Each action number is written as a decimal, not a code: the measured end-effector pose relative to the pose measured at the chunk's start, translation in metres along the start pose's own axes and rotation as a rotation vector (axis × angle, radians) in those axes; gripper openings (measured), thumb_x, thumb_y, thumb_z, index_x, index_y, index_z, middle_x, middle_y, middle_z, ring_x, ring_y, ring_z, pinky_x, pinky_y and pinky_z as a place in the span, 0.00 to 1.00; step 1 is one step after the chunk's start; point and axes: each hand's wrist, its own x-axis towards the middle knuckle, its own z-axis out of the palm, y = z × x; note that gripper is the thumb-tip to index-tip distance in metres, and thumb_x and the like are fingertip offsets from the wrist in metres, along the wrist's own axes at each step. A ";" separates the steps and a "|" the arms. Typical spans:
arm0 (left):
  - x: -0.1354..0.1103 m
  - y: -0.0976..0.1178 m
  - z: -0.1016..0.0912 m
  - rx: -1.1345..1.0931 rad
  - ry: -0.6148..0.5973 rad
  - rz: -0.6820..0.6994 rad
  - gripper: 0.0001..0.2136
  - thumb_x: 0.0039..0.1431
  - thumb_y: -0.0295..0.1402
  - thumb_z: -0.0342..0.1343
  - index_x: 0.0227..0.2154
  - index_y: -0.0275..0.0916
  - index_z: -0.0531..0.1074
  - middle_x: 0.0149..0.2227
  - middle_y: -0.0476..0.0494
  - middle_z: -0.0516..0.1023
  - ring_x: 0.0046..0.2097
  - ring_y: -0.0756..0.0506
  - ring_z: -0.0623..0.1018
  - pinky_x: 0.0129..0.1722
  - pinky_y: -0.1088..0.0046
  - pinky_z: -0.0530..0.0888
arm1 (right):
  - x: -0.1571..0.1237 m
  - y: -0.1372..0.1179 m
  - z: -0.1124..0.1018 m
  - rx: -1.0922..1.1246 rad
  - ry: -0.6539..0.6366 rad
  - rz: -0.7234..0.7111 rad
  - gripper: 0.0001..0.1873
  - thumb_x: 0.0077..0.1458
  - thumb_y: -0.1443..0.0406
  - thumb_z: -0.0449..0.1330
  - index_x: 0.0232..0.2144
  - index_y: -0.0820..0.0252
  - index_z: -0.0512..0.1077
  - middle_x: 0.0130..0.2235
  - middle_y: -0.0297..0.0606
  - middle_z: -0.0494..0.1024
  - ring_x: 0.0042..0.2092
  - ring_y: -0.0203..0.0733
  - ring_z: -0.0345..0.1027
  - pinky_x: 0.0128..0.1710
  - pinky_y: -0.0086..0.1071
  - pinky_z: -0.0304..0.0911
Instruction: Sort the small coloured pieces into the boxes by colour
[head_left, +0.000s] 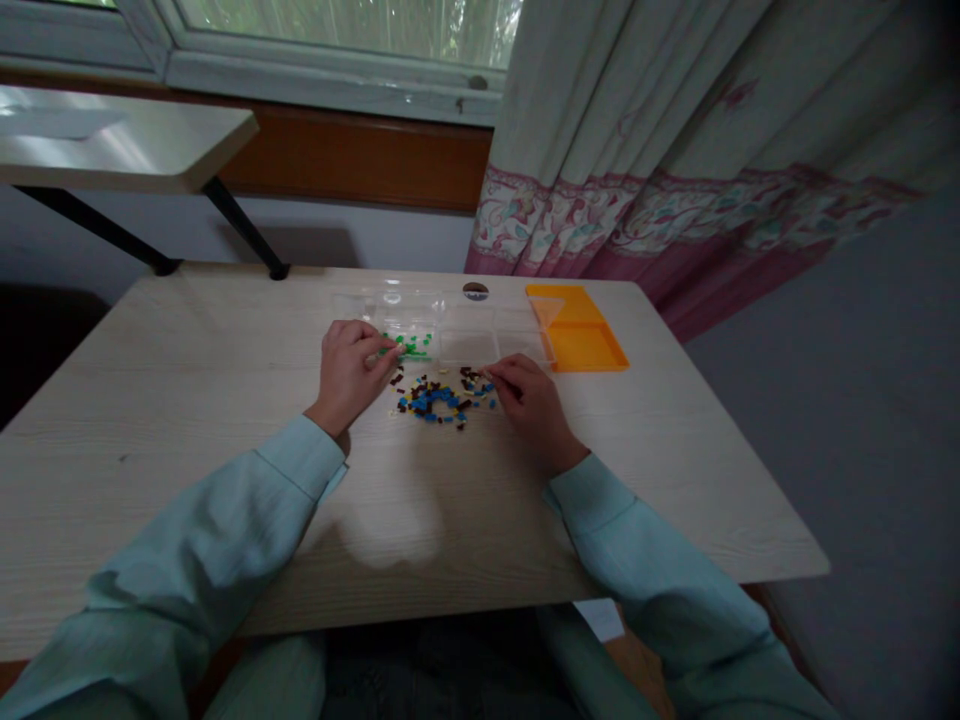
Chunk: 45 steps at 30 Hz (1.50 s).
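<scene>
A loose pile of small toy building bricks, blue, brown and yellow, lies on the table. Just behind it is a clear plastic compartment box, with small green bricks in its left compartment. My left hand reaches to that compartment, thumb and fingers pinched together beside the green bricks. At the pile's right edge my right hand is also closed in a pinch, close to some brown bricks. Whatever sits between the fingertips of either hand is too small to make out.
An orange tray lies at the right end of the clear box. A round cable hole is in the table behind the box. A raised shelf on black legs stands at the back left. Curtains hang behind the table.
</scene>
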 end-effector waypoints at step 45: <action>-0.002 -0.005 0.004 0.028 -0.006 -0.048 0.15 0.66 0.41 0.51 0.35 0.41 0.81 0.35 0.42 0.76 0.41 0.42 0.70 0.43 0.61 0.66 | -0.005 -0.003 0.002 -0.408 -0.315 0.028 0.10 0.64 0.64 0.54 0.39 0.58 0.75 0.43 0.38 0.76 0.40 0.38 0.71 0.37 0.29 0.62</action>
